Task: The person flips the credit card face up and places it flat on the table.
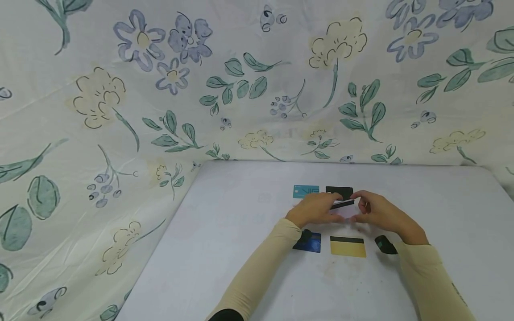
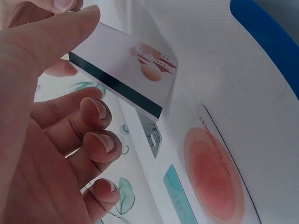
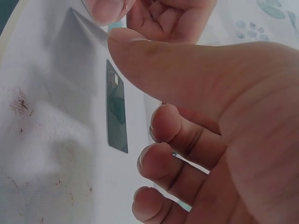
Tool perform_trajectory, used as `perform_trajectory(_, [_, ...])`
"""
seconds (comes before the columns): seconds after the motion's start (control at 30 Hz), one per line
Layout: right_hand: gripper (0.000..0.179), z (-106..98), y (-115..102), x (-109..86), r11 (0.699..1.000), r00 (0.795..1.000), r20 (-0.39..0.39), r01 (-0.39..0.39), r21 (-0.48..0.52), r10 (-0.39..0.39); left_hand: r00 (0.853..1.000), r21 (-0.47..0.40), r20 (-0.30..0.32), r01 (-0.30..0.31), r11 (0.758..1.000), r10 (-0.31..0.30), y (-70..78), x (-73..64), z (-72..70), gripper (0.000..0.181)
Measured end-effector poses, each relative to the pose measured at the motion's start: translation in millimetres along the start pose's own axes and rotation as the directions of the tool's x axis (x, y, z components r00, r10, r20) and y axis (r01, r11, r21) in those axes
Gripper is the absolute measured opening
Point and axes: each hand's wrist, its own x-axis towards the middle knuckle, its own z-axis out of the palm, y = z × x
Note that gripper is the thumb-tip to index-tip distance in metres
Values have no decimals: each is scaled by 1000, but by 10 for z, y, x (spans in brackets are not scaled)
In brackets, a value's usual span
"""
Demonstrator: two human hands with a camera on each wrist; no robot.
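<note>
Both hands hold a white card with a dark magnetic stripe (image 2: 128, 60), raised and tilted above the table. In the left wrist view, the left hand (image 1: 317, 208) has its thumb over one end of the card; its other fingers are bent. From the opposite side the right hand (image 1: 379, 211) pinches the card with thumb and index finger, seen in the head view. The fingertips of both hands come close together there. Just behind the hands lie a teal card (image 1: 303, 191) lettered VIP and a black card (image 1: 335, 190), which is partly covered by fingers.
Nearer the person, a dark blue card (image 1: 313, 244) and a gold card with a black stripe (image 1: 347, 248) lie flat. A white card with red circles (image 2: 212, 177) shows in the left wrist view. Flowered cloth (image 1: 241, 111) surrounds the white tabletop (image 1: 225, 223).
</note>
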Motion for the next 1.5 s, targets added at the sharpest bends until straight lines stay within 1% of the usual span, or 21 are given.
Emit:
perform_trajectory(0.27, [59,2,-28,-16,1000,1000,-7,12,10,-11,999,27,-8,-33,999,34,25,34,16,66])
perform_trajectory(0.57, [59,3,-39,-10,1000,1000,-10,13,6,-13,999,25,-21,-25,999,26,53,40,18,65])
perform_trajectory(0.73, [59,3,-36,-8,1000,1000,-15,16,5,-16,1000,23,-21,-18,1000,18,73,49,5,65])
perform_trajectory(0.9, [59,1,-37,-14,1000,1000,-16,22,12,-22,1000,31,-16,-13,999,13,81,63,21,65])
perform_trajectory(1.2, [60,-10,-54,-16,1000,1000,-10,9,4,-9,1000,31,-22,-10,999,10,87,72,23,65])
perform_trajectory(1.5, [60,-2,-52,-21,1000,1000,-13,11,3,-11,1000,36,-27,-6,999,7,98,56,23,63])
